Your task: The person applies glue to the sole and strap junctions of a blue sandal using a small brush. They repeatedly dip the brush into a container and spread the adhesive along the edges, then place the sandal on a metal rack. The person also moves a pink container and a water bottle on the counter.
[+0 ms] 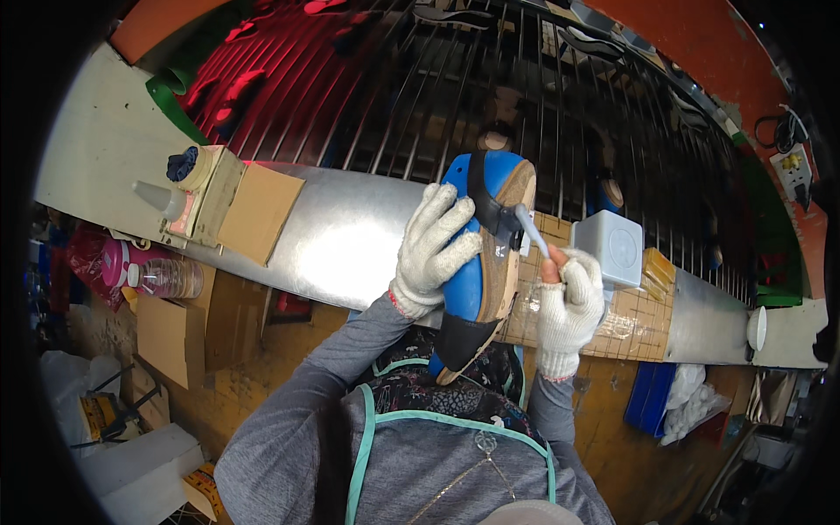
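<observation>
A sandal [515, 200] on a blue shoe last [462, 287] stands tilted in front of me, toe upward. It has black straps and a brown-grey sole edge, and its black heel part points toward my lap. My left hand [434, 249], in a white knitted glove, grips the last from its left side, fingers laid along the blue. My right hand [570, 302], gloved with bare fingertips, is closed on a slim pale stick-like tool [533, 232]. The tool's far end meets the sandal near the black strap; its tip is hard to make out.
Beyond the metal ledge [350, 219] lies a rack of metal bars [394, 131] carrying shoe parts, lit red at left. A pale grey box [607, 247] and a yellow block [658, 268] stand on the right. Cardboard [260, 212] and a white-nozzled bottle [159, 200] are at left.
</observation>
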`<state>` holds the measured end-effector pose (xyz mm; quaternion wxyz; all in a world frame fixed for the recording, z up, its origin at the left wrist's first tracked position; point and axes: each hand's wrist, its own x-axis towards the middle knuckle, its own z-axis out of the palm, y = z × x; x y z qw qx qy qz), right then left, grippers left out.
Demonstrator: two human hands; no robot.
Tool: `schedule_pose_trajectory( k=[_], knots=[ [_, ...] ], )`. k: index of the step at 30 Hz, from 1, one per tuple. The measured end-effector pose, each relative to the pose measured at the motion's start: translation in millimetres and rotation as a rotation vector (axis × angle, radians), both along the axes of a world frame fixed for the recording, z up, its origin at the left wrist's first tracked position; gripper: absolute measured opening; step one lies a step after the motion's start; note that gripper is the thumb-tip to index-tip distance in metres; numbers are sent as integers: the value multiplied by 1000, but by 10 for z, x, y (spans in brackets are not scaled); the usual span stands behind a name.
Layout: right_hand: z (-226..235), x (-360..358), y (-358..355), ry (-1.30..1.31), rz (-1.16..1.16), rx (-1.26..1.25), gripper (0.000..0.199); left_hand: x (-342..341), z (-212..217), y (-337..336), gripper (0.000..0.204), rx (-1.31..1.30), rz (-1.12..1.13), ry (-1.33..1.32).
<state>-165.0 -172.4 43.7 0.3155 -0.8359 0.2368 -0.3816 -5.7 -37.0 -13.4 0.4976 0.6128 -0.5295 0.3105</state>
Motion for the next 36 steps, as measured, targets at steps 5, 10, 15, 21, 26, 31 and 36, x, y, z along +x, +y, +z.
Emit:
schedule_pose_trajectory(
  k=[5, 10, 15, 21, 26, 31, 36],
  knots=[
    [86, 153, -140, -20, -111, -231, 21, 51, 36, 66, 49, 18, 13, -55],
    [184, 167, -209, -53, -107, -395, 23, 96, 55, 66, 50, 18, 20, -85],
    [236, 61, -243, 17, 7, -374, 28, 140, 91, 96, 53, 46, 11, -125],
    [262, -24, -275, 47, 89, -417, 29, 181, 127, 112, 54, 64, -10, -150],
    [324, -48, -267, 42, 134, -474, 26, 204, 179, 125, 53, 58, -33, -144],
    [463, -87, -267, 66, 195, -500, 26, 230, 246, 168, 51, 74, -66, -150],
    [606, -117, -345, 114, 325, -411, 25, 261, 292, 162, 48, 37, -106, -171]
  ],
)
